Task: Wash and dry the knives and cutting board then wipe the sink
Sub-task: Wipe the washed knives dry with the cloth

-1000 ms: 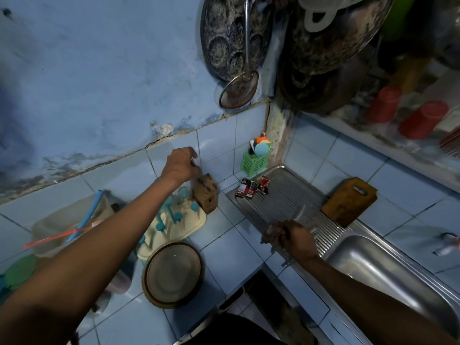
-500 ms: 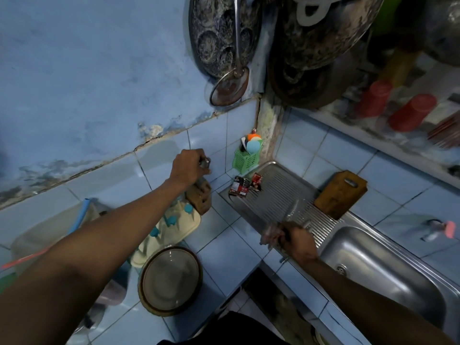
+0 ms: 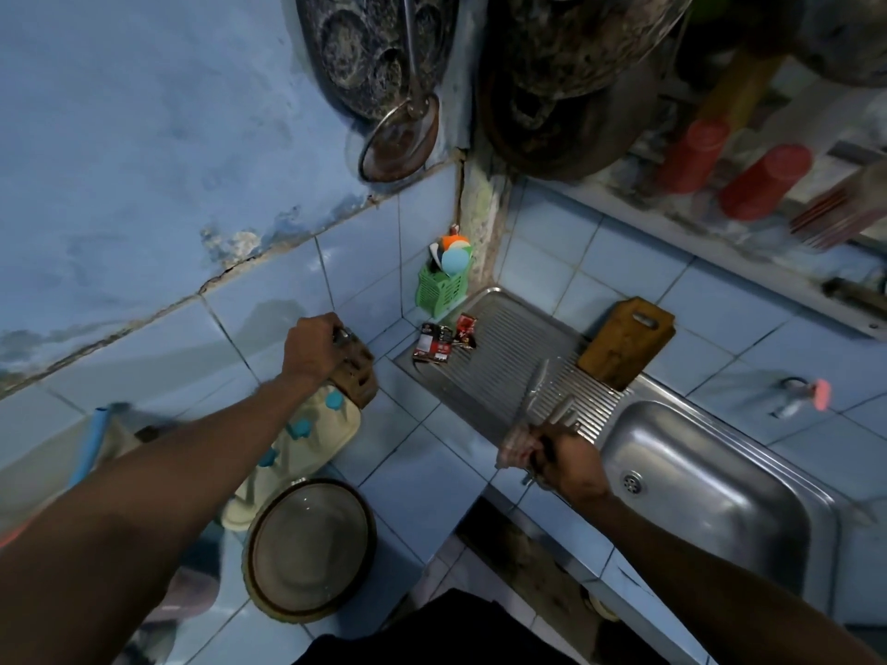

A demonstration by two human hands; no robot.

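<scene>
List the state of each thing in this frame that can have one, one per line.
Left hand: grips a knife handle at the knife block.
Right hand: grips a bunch of knives, blades pointing away over the drainboard.
Cutting board: leaning against the tiled wall, untouched.
Sink basin: holds nothing visible, drain uncovered.
Tap: no water visibly running.
Green caddy: upright, stuffed with sponges.

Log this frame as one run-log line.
left hand: grips knife handle at knife block | right hand: holds knives over drainboard | cutting board: leaning on wall
</scene>
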